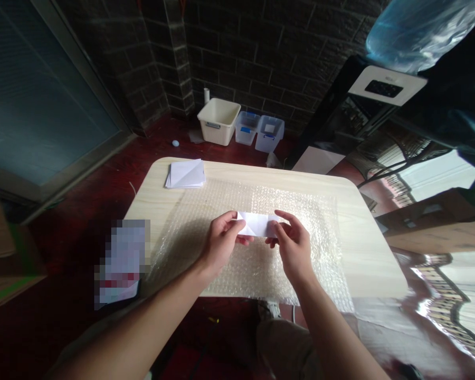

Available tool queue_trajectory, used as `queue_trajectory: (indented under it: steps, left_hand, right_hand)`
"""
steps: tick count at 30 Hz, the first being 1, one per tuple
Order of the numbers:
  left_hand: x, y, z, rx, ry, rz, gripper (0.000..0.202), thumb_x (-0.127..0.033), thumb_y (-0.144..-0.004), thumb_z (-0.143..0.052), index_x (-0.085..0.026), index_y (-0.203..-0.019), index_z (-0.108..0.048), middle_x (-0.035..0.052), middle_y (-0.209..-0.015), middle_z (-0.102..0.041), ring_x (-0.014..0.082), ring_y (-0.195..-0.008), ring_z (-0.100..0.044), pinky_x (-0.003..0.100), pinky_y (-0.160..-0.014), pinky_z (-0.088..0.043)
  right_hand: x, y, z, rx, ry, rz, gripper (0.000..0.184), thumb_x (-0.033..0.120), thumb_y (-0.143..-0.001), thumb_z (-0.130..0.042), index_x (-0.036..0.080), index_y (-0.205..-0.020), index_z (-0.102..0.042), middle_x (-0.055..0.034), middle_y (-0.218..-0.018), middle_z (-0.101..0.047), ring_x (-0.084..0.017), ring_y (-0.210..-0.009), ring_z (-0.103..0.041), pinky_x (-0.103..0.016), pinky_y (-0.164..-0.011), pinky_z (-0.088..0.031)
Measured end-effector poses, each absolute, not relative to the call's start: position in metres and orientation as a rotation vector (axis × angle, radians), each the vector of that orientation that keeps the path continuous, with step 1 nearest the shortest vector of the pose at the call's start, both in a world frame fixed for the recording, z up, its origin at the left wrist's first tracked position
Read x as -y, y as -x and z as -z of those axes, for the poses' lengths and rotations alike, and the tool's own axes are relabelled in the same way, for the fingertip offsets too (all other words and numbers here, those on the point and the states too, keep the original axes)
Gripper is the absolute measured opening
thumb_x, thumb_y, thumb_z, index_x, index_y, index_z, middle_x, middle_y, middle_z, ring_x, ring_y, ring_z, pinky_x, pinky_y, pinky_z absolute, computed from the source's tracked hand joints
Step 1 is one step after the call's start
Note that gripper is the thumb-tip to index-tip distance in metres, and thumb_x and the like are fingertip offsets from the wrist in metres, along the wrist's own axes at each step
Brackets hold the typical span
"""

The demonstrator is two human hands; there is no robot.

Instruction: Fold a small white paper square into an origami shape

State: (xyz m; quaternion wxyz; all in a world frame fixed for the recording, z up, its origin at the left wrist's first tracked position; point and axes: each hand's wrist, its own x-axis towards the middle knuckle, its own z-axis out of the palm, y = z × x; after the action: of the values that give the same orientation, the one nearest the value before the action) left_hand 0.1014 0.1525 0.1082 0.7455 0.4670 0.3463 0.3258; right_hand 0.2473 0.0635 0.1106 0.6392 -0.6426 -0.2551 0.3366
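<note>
A small folded white paper (258, 224) is held between both my hands above the middle of the table. My left hand (221, 241) pinches its left end with thumb and fingers closed on it. My right hand (293, 244) grips its right end, fingers curled round the edge. The paper shows diagonal fold creases. Under my hands lies a sheet of clear bubble wrap (320, 221) spread over the light wooden table (364, 248). A stack of white paper sheets (186, 174) lies at the table's far left corner.
A blurred-out patch (122, 261) sits at the table's near left edge. On the dark red floor beyond the table stand a cream plastic bin (218, 121) and two clear lidded boxes (260, 132) by a brick wall. A glass door is at the left.
</note>
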Motion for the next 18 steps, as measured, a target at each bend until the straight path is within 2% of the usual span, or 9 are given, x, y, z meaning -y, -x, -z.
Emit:
queue_trajectory:
  steps: [3,8,13,16,18]
  left_hand:
    - [-0.153,-0.099,-0.108,-0.729,-1.010,-0.710,0.020,-0.034,-0.090,-0.069,-0.014,-0.089,-0.071,0.0077,-0.086,-0.077,0.0196,-0.068,-0.074,0.029,-0.062,-0.059]
    - [-0.156,-0.096,-0.107,-0.687,-0.945,-0.681,0.031,-0.039,-0.093,-0.070,-0.013,-0.109,-0.076,0.0103,-0.093,-0.079,0.0208,-0.073,-0.076,0.030,-0.064,-0.060]
    - [-0.162,-0.096,-0.108,-0.674,-0.749,-0.459,0.039,-0.048,-0.096,-0.065,-0.011,-0.100,-0.076,0.0136,-0.084,-0.079,0.0224,-0.068,-0.075,0.033,-0.062,-0.060]
    - [-0.163,-0.096,-0.110,-0.609,-0.568,-0.258,0.036,-0.043,-0.098,-0.064,-0.010,-0.107,-0.075,0.0175,-0.094,-0.080,0.0257,-0.083,-0.078,0.037,-0.073,-0.063]
    - [-0.162,-0.095,-0.112,-0.534,-0.495,-0.152,0.044,-0.045,-0.100,-0.061,-0.008,-0.119,-0.074,0.0208,-0.106,-0.079,0.0280,-0.094,-0.078,0.040,-0.083,-0.063]
  right_hand:
    - [-0.063,-0.250,-0.106,0.590,1.472,-0.725,0.044,0.038,-0.085,-0.083,0.019,-0.121,-0.067,-0.0005,-0.074,-0.072,-0.014,-0.054,-0.061,-0.028,-0.049,-0.046]
    - [-0.062,-0.258,-0.101,0.644,1.497,-0.634,0.044,0.034,-0.083,-0.084,0.020,-0.121,-0.069,-0.0020,-0.080,-0.073,-0.015,-0.064,-0.063,-0.029,-0.056,-0.049]
    - [-0.061,-0.260,-0.106,0.692,1.444,-0.633,0.041,0.033,-0.082,-0.086,0.021,-0.118,-0.072,-0.0038,-0.083,-0.077,-0.018,-0.074,-0.070,-0.032,-0.064,-0.054]
    - [-0.061,-0.258,-0.109,0.714,1.386,-0.649,0.034,0.032,-0.082,-0.086,0.023,-0.113,-0.075,-0.0036,-0.084,-0.078,-0.019,-0.076,-0.072,-0.034,-0.068,-0.057]
    - [-0.060,-0.258,-0.110,0.734,1.360,-0.654,0.031,0.031,-0.083,-0.087,0.024,-0.111,-0.077,-0.0035,-0.085,-0.079,-0.019,-0.078,-0.073,-0.035,-0.072,-0.059]
